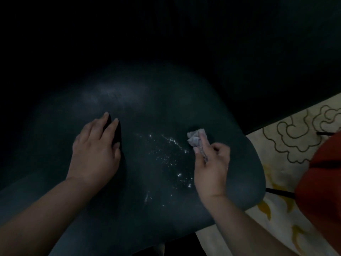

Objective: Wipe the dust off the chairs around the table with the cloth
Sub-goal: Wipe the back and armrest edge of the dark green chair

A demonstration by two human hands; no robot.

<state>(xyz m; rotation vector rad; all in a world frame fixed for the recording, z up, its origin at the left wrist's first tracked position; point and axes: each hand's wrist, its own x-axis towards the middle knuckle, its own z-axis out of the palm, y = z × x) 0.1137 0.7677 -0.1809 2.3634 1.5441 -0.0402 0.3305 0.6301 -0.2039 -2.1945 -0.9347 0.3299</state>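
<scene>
Dim room — left hand (96, 152) flat on dusty chair (156, 111), right hand (212, 163) pinching cloth (194, 137).

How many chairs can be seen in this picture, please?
2. A dark chair seat fills the centre, under both hands. A red-orange chair is partly visible at the right edge, cut off by the frame. The dark background may hide others.

We see left hand (96, 150) resting on chair seat (158, 111), left of the dust patch (168, 159); right hand (212, 163) right of it, pinching cloth (195, 138); rug (276, 148) right of chair.
</scene>
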